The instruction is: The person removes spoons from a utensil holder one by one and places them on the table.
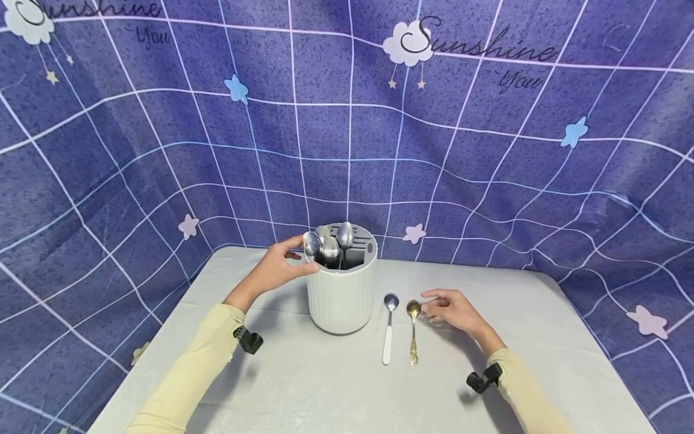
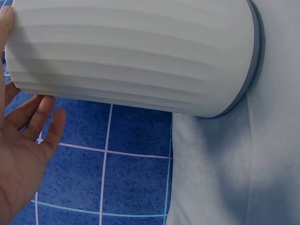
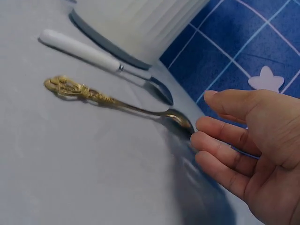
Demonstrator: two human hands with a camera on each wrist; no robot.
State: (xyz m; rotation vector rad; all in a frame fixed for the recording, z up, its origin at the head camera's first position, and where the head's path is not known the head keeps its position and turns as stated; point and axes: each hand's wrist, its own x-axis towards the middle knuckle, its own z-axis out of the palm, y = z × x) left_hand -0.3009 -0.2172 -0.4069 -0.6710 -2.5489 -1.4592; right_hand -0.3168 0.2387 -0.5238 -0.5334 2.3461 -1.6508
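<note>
A white ribbed utensil holder [image 1: 341, 301] stands upright on the table with several metal spoons [image 1: 329, 248] in it, bowls up. My left hand [image 1: 279, 265] holds it at the upper left, thumb by the front rim and fingers round the far side; in the left wrist view, fingertips [image 2: 46, 101] lie along its wall. To the right lie a white-handled spoon [image 1: 387, 328] and an ornate gold spoon [image 1: 413, 331], bowls pointing away from me. Beside the gold spoon's bowl is my right hand [image 1: 450, 308], loosely bent fingers [image 3: 220, 133] right at the bowl's tip, gripping nothing.
A pale cloth covers the table [image 1: 325, 386]. Behind it and along both sides hangs a purple-blue curtain [image 1: 347, 132] with a grid of lines, stars and clouds. The holder's top has a grey slotted insert [image 1: 360, 241].
</note>
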